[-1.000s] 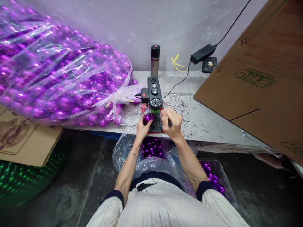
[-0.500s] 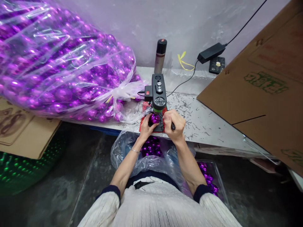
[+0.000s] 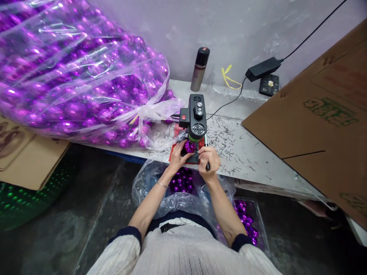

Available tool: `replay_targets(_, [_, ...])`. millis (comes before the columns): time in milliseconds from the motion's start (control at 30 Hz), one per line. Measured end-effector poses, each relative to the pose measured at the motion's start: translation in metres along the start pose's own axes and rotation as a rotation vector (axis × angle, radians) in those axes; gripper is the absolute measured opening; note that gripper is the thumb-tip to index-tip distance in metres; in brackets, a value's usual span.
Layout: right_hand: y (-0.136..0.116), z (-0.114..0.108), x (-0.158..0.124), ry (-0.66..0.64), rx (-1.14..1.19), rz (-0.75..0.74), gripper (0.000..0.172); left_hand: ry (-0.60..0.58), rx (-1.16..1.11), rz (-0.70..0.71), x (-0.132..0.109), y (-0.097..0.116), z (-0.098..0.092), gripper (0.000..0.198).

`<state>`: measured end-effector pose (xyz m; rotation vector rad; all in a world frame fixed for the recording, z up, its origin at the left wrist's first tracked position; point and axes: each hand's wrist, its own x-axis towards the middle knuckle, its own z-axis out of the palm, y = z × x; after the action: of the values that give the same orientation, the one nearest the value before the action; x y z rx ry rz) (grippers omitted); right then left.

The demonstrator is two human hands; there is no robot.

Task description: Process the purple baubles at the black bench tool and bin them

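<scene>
A shiny purple ball ornament (image 3: 190, 146) sits under the head of a small black press machine (image 3: 197, 116) with round vents, a red switch and a green ring. My left hand (image 3: 178, 158) has its thumb and fingers curled around the ball from the left and front. On the machine's right side, my right hand (image 3: 209, 162) is wrapped around a black lever handle (image 3: 208, 166), whose lower end sticks out below the fist. A red mat (image 3: 172, 149) shows beneath the machine's base.
A big clear bag of purple balls (image 3: 86, 88) fills the left. Small dark bits lie scattered over the white table (image 3: 255, 168). Behind stand a spray can (image 3: 200, 70) and a black power adapter (image 3: 263, 68). A cardboard box (image 3: 315, 114) leans in from the right. Below are more purple balls (image 3: 182, 179).
My right hand has drawn the lever handle down toward my body and closer to the machine. The left hand stays at the ball. The whole view has shifted slightly.
</scene>
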<state>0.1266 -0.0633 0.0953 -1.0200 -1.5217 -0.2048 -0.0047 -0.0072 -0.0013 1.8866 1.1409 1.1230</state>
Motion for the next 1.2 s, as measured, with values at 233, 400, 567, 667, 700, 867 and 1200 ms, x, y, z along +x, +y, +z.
replay_targets(233, [0.011, 0.006, -0.016, 0.039, 0.019, 0.028, 0.021, 0.004, 0.014, 0.004, -0.001, -0.001, 0.001, 0.06])
replay_targets(400, [0.016, 0.012, -0.022, 0.069, 0.011, 0.0, 0.023, 0.012, 0.014, 0.016, -0.002, -0.002, 0.001, 0.059])
replay_targets(567, [0.018, 0.015, -0.025, 0.063, -0.02, -0.069, 0.024, 0.025, 0.004, 0.022, 0.0, -0.003, 0.002, 0.058])
replay_targets(667, [0.013, 0.013, -0.019, 0.055, 0.002, -0.072, 0.024, 0.03, -0.018, 0.02, 0.001, -0.004, 0.002, 0.06])
replay_targets(700, [0.01, 0.011, -0.014, 0.065, 0.009, -0.041, 0.025, 0.03, -0.026, 0.02, 0.001, -0.004, 0.002, 0.062])
replay_targets(867, [-0.014, 0.001, 0.024, 0.072, 0.062, 0.154, 0.028, 0.024, -0.047, 0.005, 0.004, -0.004, 0.003, 0.063])
replay_targets(1200, [-0.026, -0.009, 0.045, -0.01, 0.049, 0.186, 0.03, -0.063, 0.181, 0.209, -0.073, 0.009, -0.021, 0.074])
